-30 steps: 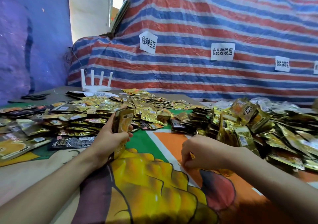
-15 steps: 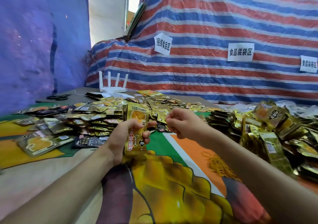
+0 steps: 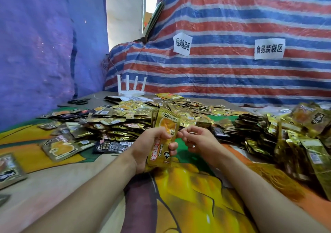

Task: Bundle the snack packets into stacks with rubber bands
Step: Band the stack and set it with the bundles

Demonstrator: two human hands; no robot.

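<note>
My left hand (image 3: pixel 152 148) grips a small stack of snack packets (image 3: pixel 165 125) upright above the printed cloth (image 3: pixel 188 188), fingers curled round its middle. My right hand (image 3: pixel 198 141) sits just beside the stack's right edge, fingers curled and tips pinched together; whether they hold anything I cannot tell. Loose packets (image 3: pixel 121 120) lie heaped behind.

The one wide-angle camera sits on the person's head, facing forward and down along both forearms, close to the left hand (image 3: pixel 147 147) and right hand (image 3: pixel 198 141) at mid-frame, the table (image 3: pixel 53 188) spreading below and the striped tarp (image 3: pixel 232 78) behind.
</note>
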